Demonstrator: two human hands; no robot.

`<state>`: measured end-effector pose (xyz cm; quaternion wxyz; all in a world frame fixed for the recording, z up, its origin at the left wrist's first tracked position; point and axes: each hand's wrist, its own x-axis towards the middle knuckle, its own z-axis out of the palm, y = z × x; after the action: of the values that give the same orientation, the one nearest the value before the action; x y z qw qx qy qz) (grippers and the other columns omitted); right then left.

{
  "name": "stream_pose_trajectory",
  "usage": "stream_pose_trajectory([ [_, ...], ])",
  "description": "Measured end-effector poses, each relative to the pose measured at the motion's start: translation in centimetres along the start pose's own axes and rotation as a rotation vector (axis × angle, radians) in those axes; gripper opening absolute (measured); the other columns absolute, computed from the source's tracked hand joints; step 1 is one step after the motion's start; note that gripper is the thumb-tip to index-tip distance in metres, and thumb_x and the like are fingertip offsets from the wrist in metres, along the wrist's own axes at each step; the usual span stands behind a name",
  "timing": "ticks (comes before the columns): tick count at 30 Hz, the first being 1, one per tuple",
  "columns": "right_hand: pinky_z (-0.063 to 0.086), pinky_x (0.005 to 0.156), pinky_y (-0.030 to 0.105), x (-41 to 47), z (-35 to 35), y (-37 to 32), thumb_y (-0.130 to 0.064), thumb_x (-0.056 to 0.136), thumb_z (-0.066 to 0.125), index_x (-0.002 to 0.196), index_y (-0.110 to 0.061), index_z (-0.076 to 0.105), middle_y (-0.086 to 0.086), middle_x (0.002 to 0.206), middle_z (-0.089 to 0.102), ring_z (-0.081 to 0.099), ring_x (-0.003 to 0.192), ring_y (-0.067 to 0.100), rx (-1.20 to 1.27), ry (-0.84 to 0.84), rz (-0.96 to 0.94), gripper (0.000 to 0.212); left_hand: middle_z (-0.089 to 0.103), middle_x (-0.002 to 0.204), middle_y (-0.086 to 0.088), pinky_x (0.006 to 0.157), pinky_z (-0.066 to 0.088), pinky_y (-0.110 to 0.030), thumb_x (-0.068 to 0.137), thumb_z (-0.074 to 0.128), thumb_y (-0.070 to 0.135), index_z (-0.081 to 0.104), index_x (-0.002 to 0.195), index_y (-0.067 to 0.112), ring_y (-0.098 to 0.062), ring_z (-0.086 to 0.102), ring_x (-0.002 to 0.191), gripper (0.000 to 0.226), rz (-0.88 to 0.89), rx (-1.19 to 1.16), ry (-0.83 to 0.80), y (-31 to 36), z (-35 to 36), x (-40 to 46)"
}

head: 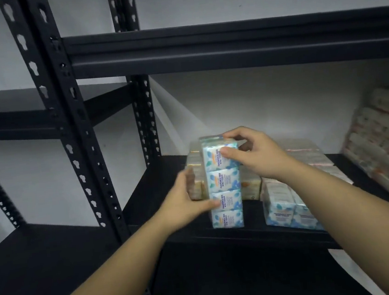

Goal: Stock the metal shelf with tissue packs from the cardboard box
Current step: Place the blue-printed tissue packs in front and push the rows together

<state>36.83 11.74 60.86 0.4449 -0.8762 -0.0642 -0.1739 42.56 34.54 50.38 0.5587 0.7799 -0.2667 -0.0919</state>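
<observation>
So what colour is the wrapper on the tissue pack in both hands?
White with blue leaf prints on the tissue pack, seen in the head view.

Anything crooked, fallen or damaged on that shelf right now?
Nothing looks damaged or spilled. The blue tissue pack stands upright at the shelf front, held by both hands, left hand and right hand. The pink packs at right lean against the wall.

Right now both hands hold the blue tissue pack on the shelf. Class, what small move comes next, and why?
Probably let go: the blue tissue pack appears to stand upright on the shelf, with the left hand and right hand gripping its sides.
</observation>
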Motion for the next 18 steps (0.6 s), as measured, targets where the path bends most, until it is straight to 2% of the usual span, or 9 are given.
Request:
stream_pose_trajectory([
  [2, 0.062, 0.087, 0.046, -1.0, -1.2, 1.3, -0.037, 0.090, 0.078, 0.120, -0.031, 0.068, -0.015, 0.115, 0.072, 0.075, 0.094, 0.010, 0.061, 0.033, 0.046, 0.032, 0.050, 0.154, 0.014, 0.119, 0.042, -0.040, 0.062, 0.093, 0.058, 0.050, 0.141, 0.035, -0.002, 0.048, 0.140, 0.093, -0.020, 0.076, -0.012, -1.8, 1.4, -0.4],
  [4, 0.060, 0.090, 0.053, -2.3, -2.4, 2.2, -0.040, 0.085, 0.082, 0.118, -0.030, 0.068, -0.011, 0.117, 0.072, 0.075, 0.098, 0.015, 0.089, 0.068, 0.075, 0.037, 0.055, 0.148, 0.011, 0.118, 0.041, -0.035, 0.059, 0.089, 0.062, 0.054, 0.139, 0.033, -0.003, 0.050, 0.139, 0.091, -0.016, 0.057, 0.046, -2.2, 1.7, -0.5],
  [7, 0.062, 0.087, 0.054, -3.9, -3.4, 3.0, -0.050, 0.070, 0.087, 0.115, -0.025, 0.066, -0.006, 0.119, 0.073, 0.075, 0.099, 0.022, 0.147, 0.114, 0.088, 0.055, 0.056, 0.147, 0.012, 0.117, 0.039, -0.030, 0.060, 0.089, 0.067, 0.041, 0.154, 0.027, 0.001, 0.051, 0.136, 0.114, -0.046, 0.061, -0.023, -2.2, 1.7, -0.8],
  [9, 0.064, 0.081, 0.051, -4.6, -3.5, 3.3, -0.045, 0.065, 0.089, 0.112, -0.018, 0.060, -0.002, 0.115, 0.075, 0.076, 0.100, 0.024, 0.230, 0.128, 0.106, 0.061, 0.055, 0.149, 0.016, 0.119, 0.037, -0.034, 0.060, 0.088, 0.073, 0.034, 0.158, 0.031, 0.000, 0.049, 0.139, 0.119, -0.082, 0.122, -0.116, -2.0, 2.0, -1.1],
  [11, 0.065, 0.074, 0.044, -5.1, -3.3, 3.2, -0.039, 0.067, 0.089, 0.112, -0.016, 0.055, 0.001, 0.110, 0.077, 0.077, 0.097, 0.022, 0.251, 0.131, 0.121, 0.061, 0.061, 0.140, 0.016, 0.117, 0.042, -0.035, 0.067, 0.086, 0.067, 0.041, 0.154, 0.032, 0.001, 0.055, 0.132, 0.104, -0.093, 0.145, -0.121, -2.0, 2.3, -1.1],
  [13, 0.064, 0.070, 0.040, -5.4, -3.2, 3.3, -0.039, 0.069, 0.087, 0.112, -0.015, 0.054, 0.003, 0.107, 0.078, 0.077, 0.093, 0.021, 0.257, 0.162, 0.137, 0.059, 0.068, 0.128, 0.013, 0.111, 0.047, -0.032, 0.074, 0.088, 0.050, 0.050, 0.146, 0.032, 0.000, 0.062, 0.121, 0.083, -0.090, 0.121, -0.071, -1.5, 2.3, -1.2],
  [15, 0.065, 0.075, 0.047, -5.7, -3.1, 3.5, -0.048, 0.068, 0.083, 0.112, -0.017, 0.057, 0.004, 0.108, 0.077, 0.077, 0.093, 0.021, 0.275, 0.205, 0.180, 0.061, 0.072, 0.117, 0.009, 0.104, 0.053, -0.034, 0.078, 0.088, 0.042, 0.061, 0.137, 0.033, -0.004, 0.067, 0.111, 0.066, -0.111, 0.102, -0.060, -0.8, 1.8, -1.5],
  [17, 0.064, 0.083, 0.052, -6.1, -2.8, 4.0, -0.060, 0.065, 0.081, 0.115, -0.022, 0.061, 0.000, 0.112, 0.076, 0.076, 0.097, 0.019, 0.276, 0.234, 0.242, 0.065, 0.078, 0.109, 0.004, 0.100, 0.057, -0.040, 0.077, 0.087, 0.039, 0.076, 0.115, 0.027, -0.010, 0.073, 0.103, 0.041, -0.156, 0.049, -0.100, -0.1, 1.1, -2.0],
  [18, 0.063, 0.085, 0.050, -6.4, -2.5, 4.1, -0.062, 0.065, 0.080, 0.116, -0.025, 0.062, -0.003, 0.113, 0.075, 0.076, 0.099, 0.015, 0.253, 0.234, 0.258, 0.066, 0.079, 0.106, 0.002, 0.099, 0.058, -0.043, 0.074, 0.087, 0.039, 0.078, 0.103, 0.020, -0.014, 0.075, 0.101, 0.036, -0.168, -0.003, -0.106, 0.4, 0.8, -2.3],
])
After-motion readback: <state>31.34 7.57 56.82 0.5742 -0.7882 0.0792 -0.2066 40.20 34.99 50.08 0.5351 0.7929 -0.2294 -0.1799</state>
